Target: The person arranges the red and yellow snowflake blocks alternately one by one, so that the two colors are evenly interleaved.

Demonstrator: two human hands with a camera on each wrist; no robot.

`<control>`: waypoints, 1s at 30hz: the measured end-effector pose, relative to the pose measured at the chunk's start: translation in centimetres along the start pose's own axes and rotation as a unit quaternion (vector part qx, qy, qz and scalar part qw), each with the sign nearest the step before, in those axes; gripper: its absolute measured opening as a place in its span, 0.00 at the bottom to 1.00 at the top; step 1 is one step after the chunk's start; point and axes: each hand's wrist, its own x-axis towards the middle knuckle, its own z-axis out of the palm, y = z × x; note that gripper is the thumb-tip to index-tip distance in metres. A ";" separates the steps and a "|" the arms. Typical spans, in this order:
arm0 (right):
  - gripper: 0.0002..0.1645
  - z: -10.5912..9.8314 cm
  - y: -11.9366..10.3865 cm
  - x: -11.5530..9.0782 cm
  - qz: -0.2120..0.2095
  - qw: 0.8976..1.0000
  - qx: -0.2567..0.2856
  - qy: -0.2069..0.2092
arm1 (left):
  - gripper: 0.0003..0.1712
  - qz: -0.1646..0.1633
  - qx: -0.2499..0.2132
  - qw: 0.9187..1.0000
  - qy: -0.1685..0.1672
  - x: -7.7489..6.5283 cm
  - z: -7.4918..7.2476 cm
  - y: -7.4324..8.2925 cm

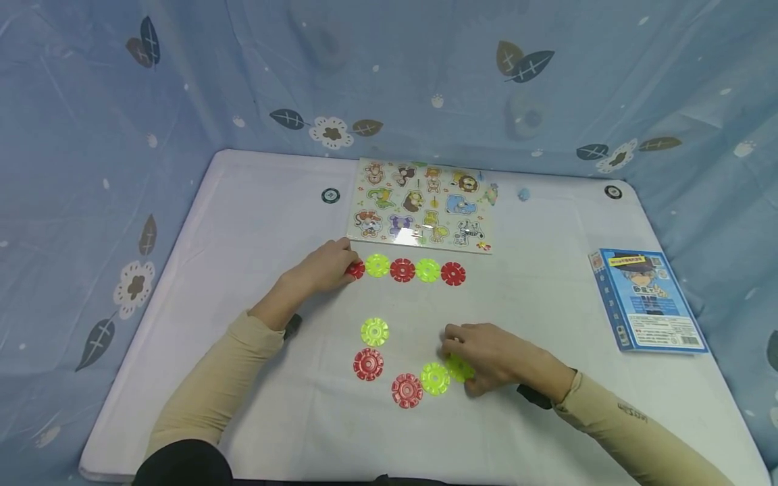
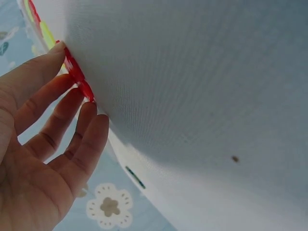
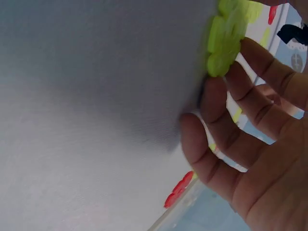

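Observation:
My left hand [image 1: 325,265] pinches a red notched plastic disc [image 2: 73,67] at the left end of a row of discs. Along that row, to its right, come a yellow-green disc [image 1: 377,265], a red one, another yellow-green one and a red disc [image 1: 453,273]. Nearer me, the right hand [image 1: 495,354] grips a yellow-green disc [image 3: 227,41] between thumb and fingers, low over the table. Touching or overlapping it on the left is another yellow-green disc [image 1: 435,378], beside a red disc [image 1: 407,390]. Farther left lie a red disc [image 1: 368,364] and a yellow-green disc [image 1: 374,331].
An animal puzzle board [image 1: 419,206] lies behind the row on the white table [image 1: 273,425]. At the right stands a blue box [image 1: 649,300]. Two black round markers, one a dark disc [image 1: 331,196], and a small blue piece [image 1: 523,194] are near the back edge.

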 end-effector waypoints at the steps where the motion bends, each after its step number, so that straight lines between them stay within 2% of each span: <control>1: 0.29 0.0 -0.1 0.0 0.002 1.000 0.002 -0.002 | 0.19 -0.001 -0.001 1.000 0.000 0.0 0.0 0.0; 9: 0.30 -0.6 0.2 -0.2 0.039 0.999 0.008 -0.020 | 0.19 -0.003 -0.002 1.000 0.001 0.0 0.0 0.1; 14: 0.30 -1.3 1.1 -0.5 0.065 0.998 0.022 0.000 | 0.20 -0.003 0.000 1.000 0.000 0.1 0.1 0.0; 20: 0.28 -1.9 3.0 -0.6 0.082 0.996 0.016 0.028 | 0.20 -0.004 -0.002 1.000 0.001 0.2 0.2 0.0; 30: 0.29 -3.3 7.3 0.2 0.163 0.984 0.067 0.039 | 0.20 -0.004 -0.001 1.000 0.000 0.0 0.1 0.0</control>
